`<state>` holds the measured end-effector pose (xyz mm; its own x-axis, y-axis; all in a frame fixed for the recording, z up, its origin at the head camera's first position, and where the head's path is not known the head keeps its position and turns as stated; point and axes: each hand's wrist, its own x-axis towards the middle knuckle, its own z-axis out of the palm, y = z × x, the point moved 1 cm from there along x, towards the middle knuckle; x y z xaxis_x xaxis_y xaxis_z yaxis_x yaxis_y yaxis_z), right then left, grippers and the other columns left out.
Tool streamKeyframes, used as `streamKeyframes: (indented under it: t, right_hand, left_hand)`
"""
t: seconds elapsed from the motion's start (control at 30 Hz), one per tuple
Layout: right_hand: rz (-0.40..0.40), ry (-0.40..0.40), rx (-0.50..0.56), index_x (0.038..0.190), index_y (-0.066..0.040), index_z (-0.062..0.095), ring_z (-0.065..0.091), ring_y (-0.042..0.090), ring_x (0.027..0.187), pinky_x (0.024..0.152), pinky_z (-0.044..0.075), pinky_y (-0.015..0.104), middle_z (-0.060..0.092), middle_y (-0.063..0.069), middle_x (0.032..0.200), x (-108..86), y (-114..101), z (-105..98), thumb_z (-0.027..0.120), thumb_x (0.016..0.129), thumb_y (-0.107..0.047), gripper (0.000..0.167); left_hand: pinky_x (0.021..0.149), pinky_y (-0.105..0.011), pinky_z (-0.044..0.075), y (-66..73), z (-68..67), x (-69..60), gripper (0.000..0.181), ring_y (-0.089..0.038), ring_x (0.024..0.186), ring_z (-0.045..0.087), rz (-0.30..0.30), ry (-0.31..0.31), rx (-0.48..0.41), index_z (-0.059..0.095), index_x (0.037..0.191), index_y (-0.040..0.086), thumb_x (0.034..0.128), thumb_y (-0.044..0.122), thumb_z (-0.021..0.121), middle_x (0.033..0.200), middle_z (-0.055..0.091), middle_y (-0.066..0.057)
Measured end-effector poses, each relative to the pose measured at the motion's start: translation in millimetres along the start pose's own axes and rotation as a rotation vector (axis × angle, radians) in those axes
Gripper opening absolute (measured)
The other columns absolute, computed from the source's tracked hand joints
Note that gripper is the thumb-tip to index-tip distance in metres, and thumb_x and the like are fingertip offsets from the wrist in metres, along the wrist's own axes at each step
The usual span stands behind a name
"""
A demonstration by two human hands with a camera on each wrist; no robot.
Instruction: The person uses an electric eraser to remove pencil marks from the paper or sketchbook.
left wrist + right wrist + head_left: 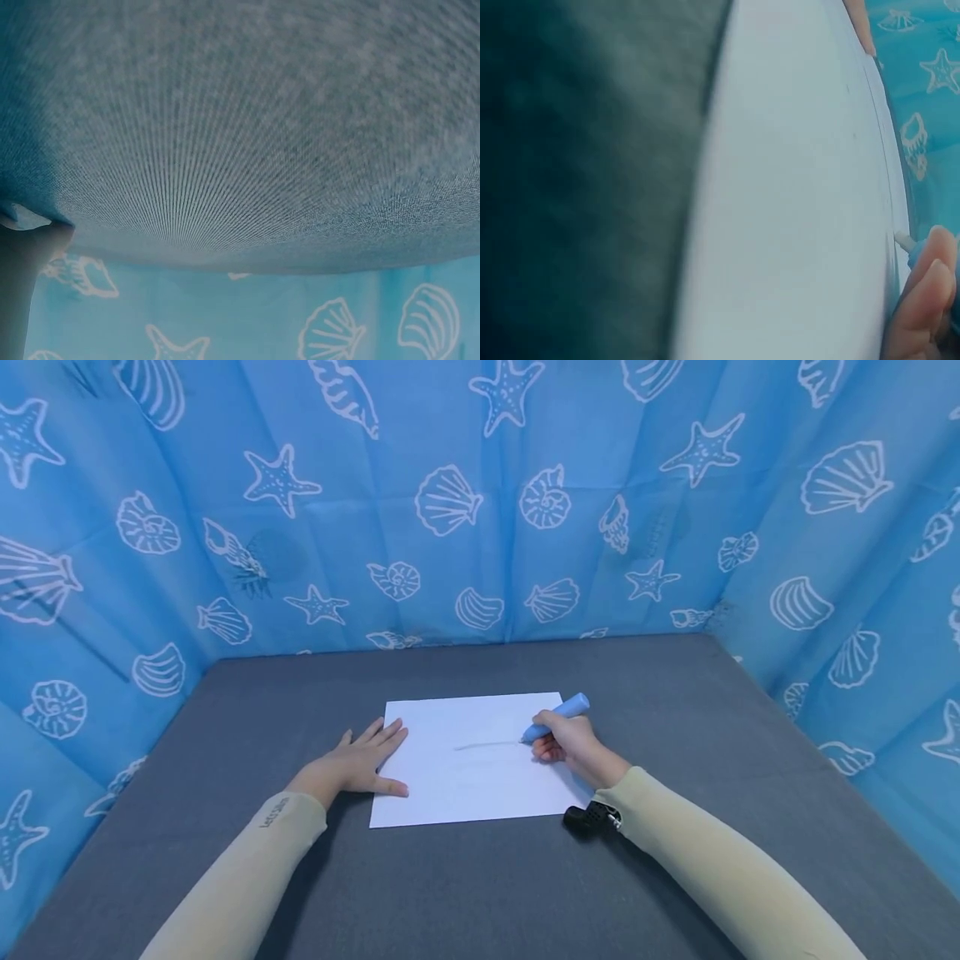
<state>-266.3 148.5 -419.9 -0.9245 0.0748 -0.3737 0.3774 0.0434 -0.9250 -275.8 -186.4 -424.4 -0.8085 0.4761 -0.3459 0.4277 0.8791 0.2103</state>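
Note:
A white sheet of paper lies on the grey table. My left hand rests on its left edge with the fingers spread. A thick blue marker is gripped in my right hand, its tip at the paper and its back end leaning up to the right. From that tip a thin, faint line runs leftward across the sheet. In the right wrist view, curled fingers show beside the marker's pale tip. Only a dark part of my left hand appears in the left wrist view.
Grey cloth covers the table. A blue curtain with white shells and starfish hangs behind and along the sides. A small black device sits at my right wrist, beside the paper's near right corner.

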Motion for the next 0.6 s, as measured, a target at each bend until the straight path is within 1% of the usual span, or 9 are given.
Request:
streamKeyframes:
  t: [0.1, 0.37, 0.6]
  right_hand:
    - [-0.002, -0.001, -0.007, 0.077, 0.005, 0.065, 0.055, 0.011, 0.046, 0.048, 0.049, 0.022, 0.059, 0.005, 0.055, 0.7, 0.1, 0.1, 0.057, 0.091, -0.017, 0.028]
    - [0.004, 0.018, -0.004, 0.078, 0.005, 0.065, 0.055, 0.011, 0.047, 0.048, 0.049, 0.022, 0.059, 0.005, 0.056, -1.2, -1.3, -3.6, 0.057, 0.092, -0.019, 0.029]
    - [0.023, 0.023, -0.025, 0.080, 0.005, 0.065, 0.055, 0.010, 0.047, 0.049, 0.049, 0.022, 0.059, 0.005, 0.057, -3.1, -1.1, -0.4, 0.057, 0.092, -0.019, 0.027]
  left_hand:
    - [0.109, -0.067, -0.003, -1.1, 0.4, -0.4, 0.114, -0.034, 0.147, -0.008, -0.004, -0.002, -0.004, 0.008, 0.157, 0.013, 0.0767, 0.078, 0.056, 0.163, -0.001, -0.007]
    - [0.109, -0.068, -0.004, 0.3, 0.6, -0.9, 0.117, -0.035, 0.147, -0.008, 0.017, 0.004, -0.014, 0.008, 0.157, 0.011, 0.0753, 0.081, 0.054, 0.163, -0.001, -0.009]
    - [0.109, -0.067, -0.005, 0.1, 1.0, -1.2, 0.116, -0.034, 0.147, -0.009, 0.008, -0.002, -0.008, 0.008, 0.157, 0.014, 0.0755, 0.081, 0.054, 0.163, -0.002, -0.007]
